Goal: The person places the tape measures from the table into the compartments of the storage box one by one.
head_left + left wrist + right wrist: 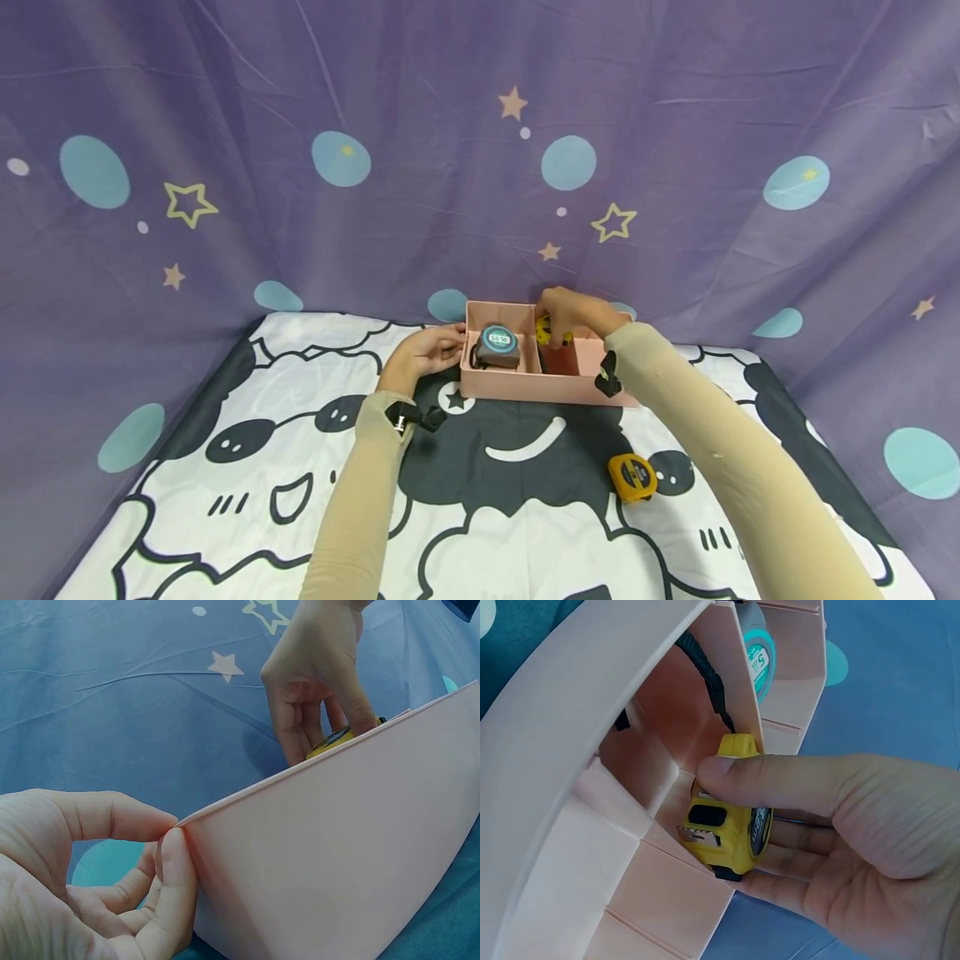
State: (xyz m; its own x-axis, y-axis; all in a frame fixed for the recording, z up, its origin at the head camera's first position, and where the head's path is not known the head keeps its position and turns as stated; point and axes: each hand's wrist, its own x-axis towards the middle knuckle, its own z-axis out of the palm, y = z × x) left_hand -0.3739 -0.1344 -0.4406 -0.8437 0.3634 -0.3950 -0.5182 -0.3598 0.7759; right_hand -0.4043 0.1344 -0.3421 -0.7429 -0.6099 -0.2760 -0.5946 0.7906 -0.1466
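A pink divided box [517, 387] stands near the back of the cloth. My left hand [426, 358] pinches its left rim between thumb and fingers, as the left wrist view shows close up. With my right hand [572, 313] I grip a yellow tape measure [731, 817] at the middle compartment, thumb on one side and fingers on the other. Its black strap [705, 679] trails into that compartment. A grey tape measure with a teal face [498, 343] sits in the left compartment. Another yellow tape measure [632, 478] lies on the cloth, in front of the box's right end.
The cloth [525, 542] carries a black-and-white cartoon print. Right behind the box hangs a purple curtain [450, 208] with stars and dots. A thin pink divider [615, 791] separates the middle compartment from the right one, which my right forearm partly covers in the head view.
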